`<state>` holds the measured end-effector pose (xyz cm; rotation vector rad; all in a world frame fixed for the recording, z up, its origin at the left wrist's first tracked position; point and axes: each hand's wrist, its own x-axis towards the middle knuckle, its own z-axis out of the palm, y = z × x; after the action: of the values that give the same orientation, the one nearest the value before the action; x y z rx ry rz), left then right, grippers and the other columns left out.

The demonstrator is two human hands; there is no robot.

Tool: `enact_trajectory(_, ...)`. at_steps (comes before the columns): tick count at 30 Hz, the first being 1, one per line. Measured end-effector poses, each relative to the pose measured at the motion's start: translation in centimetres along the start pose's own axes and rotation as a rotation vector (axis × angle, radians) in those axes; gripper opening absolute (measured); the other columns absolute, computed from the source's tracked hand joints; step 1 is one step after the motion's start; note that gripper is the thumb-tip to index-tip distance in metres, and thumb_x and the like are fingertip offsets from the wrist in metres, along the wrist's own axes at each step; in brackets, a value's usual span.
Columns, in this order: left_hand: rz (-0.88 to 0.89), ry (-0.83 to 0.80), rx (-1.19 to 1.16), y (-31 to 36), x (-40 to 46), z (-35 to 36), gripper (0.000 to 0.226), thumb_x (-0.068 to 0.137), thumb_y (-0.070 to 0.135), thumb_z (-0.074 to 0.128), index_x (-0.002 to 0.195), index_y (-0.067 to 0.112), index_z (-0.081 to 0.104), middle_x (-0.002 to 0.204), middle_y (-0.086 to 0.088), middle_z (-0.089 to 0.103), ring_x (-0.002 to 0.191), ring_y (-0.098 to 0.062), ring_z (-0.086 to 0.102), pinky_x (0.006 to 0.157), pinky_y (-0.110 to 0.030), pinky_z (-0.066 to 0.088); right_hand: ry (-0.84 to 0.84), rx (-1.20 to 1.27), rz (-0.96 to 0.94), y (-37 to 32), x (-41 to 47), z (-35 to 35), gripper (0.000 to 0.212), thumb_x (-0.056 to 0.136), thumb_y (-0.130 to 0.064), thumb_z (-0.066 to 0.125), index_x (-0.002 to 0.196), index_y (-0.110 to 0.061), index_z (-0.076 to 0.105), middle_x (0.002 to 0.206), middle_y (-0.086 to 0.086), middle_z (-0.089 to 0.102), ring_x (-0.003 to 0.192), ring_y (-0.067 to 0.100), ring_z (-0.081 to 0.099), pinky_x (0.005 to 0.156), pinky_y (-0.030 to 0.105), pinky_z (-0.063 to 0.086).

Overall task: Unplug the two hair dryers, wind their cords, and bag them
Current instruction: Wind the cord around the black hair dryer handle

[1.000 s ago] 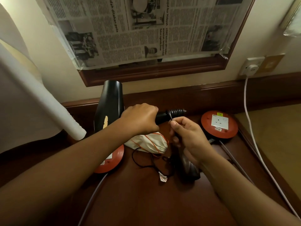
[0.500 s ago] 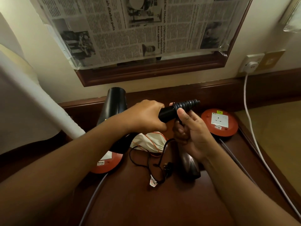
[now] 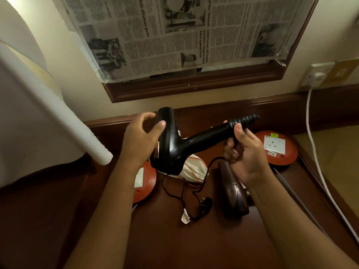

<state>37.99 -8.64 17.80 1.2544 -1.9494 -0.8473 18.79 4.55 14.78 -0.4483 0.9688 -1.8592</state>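
Released from the handle, left hand [image 3: 140,141] opens beside the black dryer [image 3: 171,144]; right hand [image 3: 245,152] grips its handle end, hiding the brown dryer's [image 3: 234,189] top.

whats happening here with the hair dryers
A person is holding a black dryer above a wooden table. The right hand grips the end of its handle near the ribbed cord guard, and the left hand touches its barrel with loosely curved fingers. Its cord and plug lie loose on the table, not yet wound. A brown dryer and a cloth bag lie below.
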Motion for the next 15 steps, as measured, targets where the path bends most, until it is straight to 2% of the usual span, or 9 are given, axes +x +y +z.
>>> enact_trajectory(2,-0.292,-0.009,-0.28,-1.9,-0.6,0.5,0.043,0.088,0.046,0.059,0.126,0.026,0.054,0.127,0.004,0.055,0.119,-0.015,0.051,0.092,-0.031,0.043,0.01,0.025,-0.003,-0.1,0.2,-0.4,0.031,0.085,-0.031,0.054,0.106,-0.009,0.051,0.056,-0.002,0.045,0.039,0.006,0.032,0.038,0.018,0.024)
enact_trajectory(4,-0.543,-0.161,-0.585,-3.1,-1.4,1.3,0.053,0.082,0.056,0.063,0.125,0.027,0.056,0.124,-0.005,0.061,0.113,-0.025,0.06,0.094,-0.045,0.049,0.016,0.037,-0.001,0.1,0.4,-0.6,0.03,0.088,-0.031,0.052,0.106,-0.008,0.052,0.056,-0.003,0.045,0.039,0.006,0.032,0.039,0.018,0.024)
enact_trajectory(6,-0.649,-0.314,-0.804,-3.5,-1.9,2.0,0.061,0.073,0.06,0.068,0.124,0.026,0.06,0.121,-0.012,0.065,0.108,-0.033,0.064,0.095,-0.054,0.048,0.013,0.049,0.009,0.4,0.6,-0.7,0.029,0.089,-0.031,0.051,0.106,-0.008,0.054,0.056,-0.003,0.044,0.039,0.005,0.032,0.039,0.019,0.024)
enact_trajectory(10,-0.586,-0.306,-0.917,-3.2,-1.7,2.9,0.067,0.067,0.054,0.077,0.127,0.03,0.057,0.126,-0.015,0.062,0.108,-0.038,0.063,0.088,-0.054,0.052,0.018,0.062,0.046,1.0,0.6,-1.2,0.033,0.086,-0.033,0.052,0.109,-0.008,0.055,0.056,-0.002,0.043,0.037,0.005,0.032,0.039,0.019,0.022)
enact_trajectory(13,-0.474,-0.3,-0.844,-3.2,-1.6,3.0,0.073,0.062,0.052,0.08,0.129,0.042,0.052,0.123,-0.007,0.064,0.109,-0.035,0.064,0.094,-0.059,0.048,0.017,0.028,0.072,0.8,0.7,-1.9,0.033,0.088,-0.034,0.051,0.107,-0.007,0.055,0.057,-0.001,0.043,0.037,0.005,0.031,0.037,0.019,0.022)
enact_trajectory(15,-0.43,-0.306,-0.811,-3.1,-1.7,2.9,0.08,0.061,0.048,0.082,0.133,0.046,0.046,0.124,-0.003,0.063,0.112,-0.03,0.063,0.098,-0.056,0.046,0.021,0.001,0.082,0.5,0.8,-2.1,0.032,0.087,-0.034,0.051,0.105,-0.008,0.052,0.058,-0.001,0.044,0.037,0.005,0.032,0.037,0.018,0.023)
